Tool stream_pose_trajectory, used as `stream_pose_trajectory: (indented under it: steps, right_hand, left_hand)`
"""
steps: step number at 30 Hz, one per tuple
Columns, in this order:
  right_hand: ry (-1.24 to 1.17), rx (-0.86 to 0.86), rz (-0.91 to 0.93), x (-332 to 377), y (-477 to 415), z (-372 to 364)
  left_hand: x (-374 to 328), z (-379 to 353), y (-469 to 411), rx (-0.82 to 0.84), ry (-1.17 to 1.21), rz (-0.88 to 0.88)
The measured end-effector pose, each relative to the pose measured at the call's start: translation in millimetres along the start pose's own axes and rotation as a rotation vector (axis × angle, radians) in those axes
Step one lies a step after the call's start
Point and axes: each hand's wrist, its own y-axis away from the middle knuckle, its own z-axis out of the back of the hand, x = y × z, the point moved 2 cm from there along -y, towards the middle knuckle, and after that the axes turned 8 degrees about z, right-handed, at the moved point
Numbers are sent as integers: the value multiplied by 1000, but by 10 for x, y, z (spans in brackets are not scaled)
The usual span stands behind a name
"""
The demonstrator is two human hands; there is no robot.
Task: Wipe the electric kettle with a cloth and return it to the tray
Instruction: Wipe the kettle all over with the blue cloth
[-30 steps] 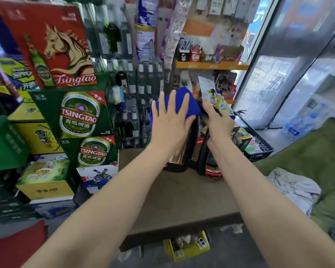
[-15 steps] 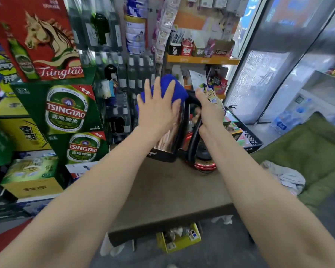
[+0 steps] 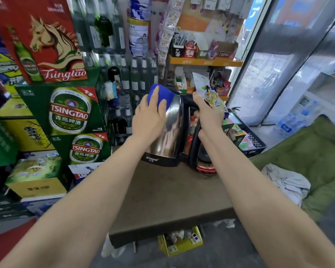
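A shiny steel electric kettle (image 3: 171, 132) with a black base and black handle is held tilted above the far part of a brown table (image 3: 168, 200). My right hand (image 3: 208, 113) is wrapped around the handle. My left hand (image 3: 150, 118) presses a blue cloth (image 3: 161, 93) flat against the kettle's upper left side. A red round tray (image 3: 206, 169) lies on the table under and behind the kettle, mostly hidden by my right forearm.
Stacked beer cartons (image 3: 66, 111) stand left of the table, with bottles (image 3: 135, 74) behind. A black crate of packets (image 3: 248, 140) sits at the right. A green cushion (image 3: 307, 163) with a white rag (image 3: 286, 182) lies further right. A yellow box (image 3: 180, 240) sits under the table.
My left hand with the cloth has slid left and down along the kettle's side, uncovering more steel. The kettle has tilted a little in my right hand.
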Motion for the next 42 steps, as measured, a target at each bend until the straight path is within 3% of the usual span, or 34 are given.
stream_pose_trajectory:
  steps: [7,10,14,16,21,24,27,32,34,38,42]
  right_hand:
    - [1,-62,73,-15,6,-39]
    - [42,-12,90,-96,92,-99]
    - [88,35,89,-189,121,-47]
    - [119,38,115,-191,106,-26]
    - [108,-20,84,-169,79,-40]
    - [51,9,40,-206,136,-96]
    - [23,8,6,-213,167,-151]
    - [99,12,53,-155,108,-192]
    - [80,11,47,-162,78,-197]
    - [80,11,3,-231,94,-231]
    - [117,95,43,-292,100,-285]
  left_hand:
    - [-32,-497,821,-91,-462,-301]
    - [-65,-363,452,-127,-409,-170]
    - [124,-88,3,8,68,38]
    - [217,-95,108,55,157,63]
    - [176,-462,688,-106,-396,-140]
    - [60,-429,556,-167,-502,-233]
    - [101,-300,290,-132,-433,-198]
    - [341,-190,151,-47,27,88]
    - [371,-255,342,-55,-67,79]
    - [268,-343,577,-140,-386,-156]
    - [311,-157,80,-94,-165,-26]
